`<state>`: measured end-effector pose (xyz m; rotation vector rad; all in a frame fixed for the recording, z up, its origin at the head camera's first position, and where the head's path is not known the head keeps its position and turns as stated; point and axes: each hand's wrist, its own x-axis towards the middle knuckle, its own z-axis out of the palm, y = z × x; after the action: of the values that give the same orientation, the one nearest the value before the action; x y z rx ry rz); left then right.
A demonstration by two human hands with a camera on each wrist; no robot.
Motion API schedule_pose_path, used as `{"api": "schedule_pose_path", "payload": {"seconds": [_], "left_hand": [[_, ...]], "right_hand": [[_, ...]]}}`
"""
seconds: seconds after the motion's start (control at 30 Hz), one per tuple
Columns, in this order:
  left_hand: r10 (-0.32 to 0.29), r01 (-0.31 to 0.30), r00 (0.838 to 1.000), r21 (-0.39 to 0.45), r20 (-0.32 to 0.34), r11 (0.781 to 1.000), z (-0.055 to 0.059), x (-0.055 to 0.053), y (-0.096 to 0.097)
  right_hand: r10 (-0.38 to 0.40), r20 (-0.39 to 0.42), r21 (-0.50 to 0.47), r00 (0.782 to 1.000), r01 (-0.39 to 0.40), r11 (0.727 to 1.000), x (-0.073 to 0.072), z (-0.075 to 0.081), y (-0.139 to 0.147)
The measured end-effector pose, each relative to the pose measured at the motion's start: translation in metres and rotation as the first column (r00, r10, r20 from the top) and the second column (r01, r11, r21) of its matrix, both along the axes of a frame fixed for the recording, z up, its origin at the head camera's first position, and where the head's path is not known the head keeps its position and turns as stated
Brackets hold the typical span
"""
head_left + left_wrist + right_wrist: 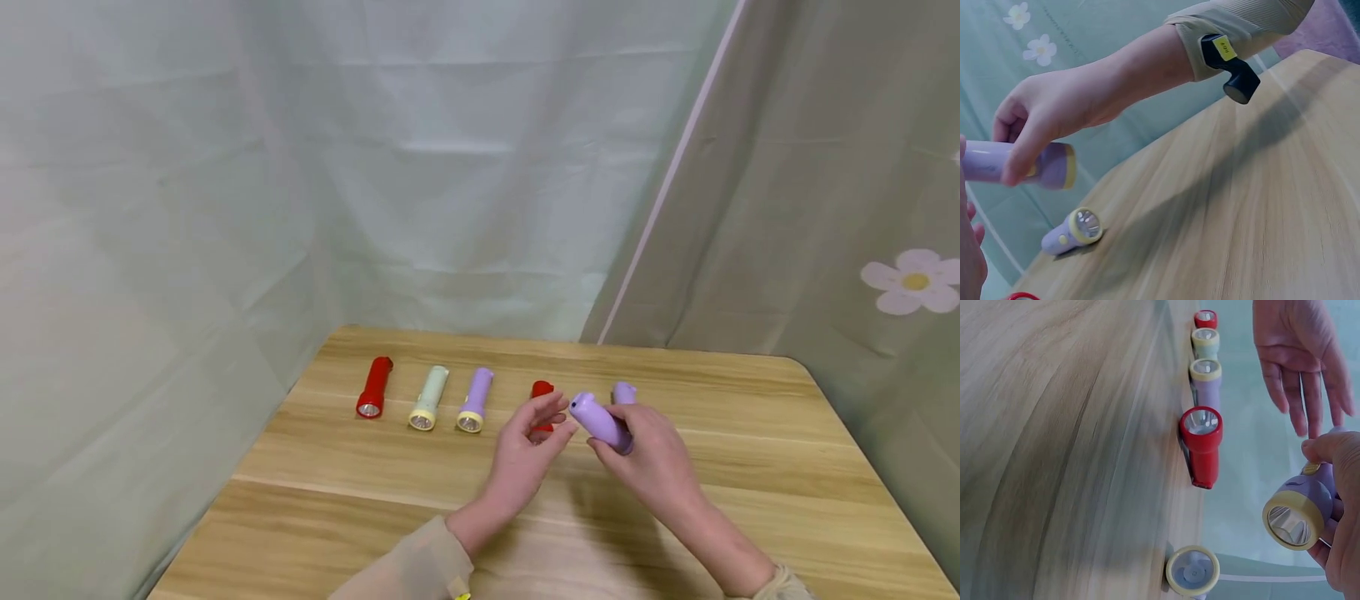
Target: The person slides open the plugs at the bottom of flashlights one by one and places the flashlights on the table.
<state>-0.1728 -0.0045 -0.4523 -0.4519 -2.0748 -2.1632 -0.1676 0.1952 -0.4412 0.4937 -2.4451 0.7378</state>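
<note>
My right hand grips a purple flashlight above the table, its tail end toward the left hand. In the right wrist view the thumb lies by the yellow switch, and the cream-rimmed lens faces the camera. Beside the tail, my left hand is held with fingers extended and grips nothing; whether it touches the flashlight I cannot tell. A red flashlight lies on the table, partly hidden behind the left hand in the head view. Another purple flashlight lies behind the right hand.
To the left on the wooden table lie a red flashlight, a pale green one and a purple one, side by side. Light curtains hang beyond the table's far edge.
</note>
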Motion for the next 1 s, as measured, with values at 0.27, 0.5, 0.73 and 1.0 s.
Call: {"api": "schedule_pose_path", "payload": {"seconds": [0.27,0.5,0.73,1.0], "left_hand": [[0.065,-0.068,0.997,0.068,0.043,0.995,-0.001,-0.004,0.02],[0.099,-0.098,0.995,0.091,-0.003,0.991,-0.003,-0.005,0.025],[0.165,-0.163,0.986,0.068,-0.028,0.984,-0.003,-0.006,0.026],[0.211,-0.209,0.976,0.042,-0.056,0.977,-0.003,-0.006,0.025]], "right_hand": [[-0.032,-0.022,-0.03,0.999,0.031,0.999,0.001,-0.002,-0.005],[-0.03,-0.048,-0.033,0.998,0.028,0.999,0.001,-0.003,-0.009],[-0.036,-0.024,-0.053,0.999,0.035,0.998,0.003,-0.001,-0.012],[-0.029,0.009,-0.073,1.0,0.03,0.997,0.004,-0.001,-0.015]]}}
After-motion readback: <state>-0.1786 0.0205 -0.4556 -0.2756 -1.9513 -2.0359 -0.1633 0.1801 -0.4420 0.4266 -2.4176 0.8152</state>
